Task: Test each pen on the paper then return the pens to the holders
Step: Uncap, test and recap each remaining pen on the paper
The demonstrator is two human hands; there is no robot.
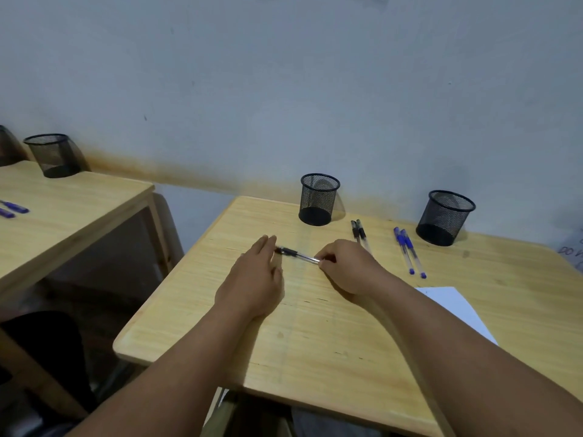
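While the right hand (345, 266) is pinching the clear end of a black pen (296, 254) in a narrow grip, the left hand (255, 272) is lying flat, fingers extended, touching the pen's opposite end. Beyond the grip, two mesh holders (318, 199) are standing on the tabletop (315, 335); paper (454, 307) is lying to its right.

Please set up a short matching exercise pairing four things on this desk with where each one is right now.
Things:
1. black pen
2. two blue pens
3. sheet of paper
4. left mesh holder

Places:
A. at the desk's back edge, by the wall
B. lying in front of the right mesh holder
C. between the left hand and right hand
D. partly under the right forearm

Pairs: 1-C, 2-B, 3-D, 4-A
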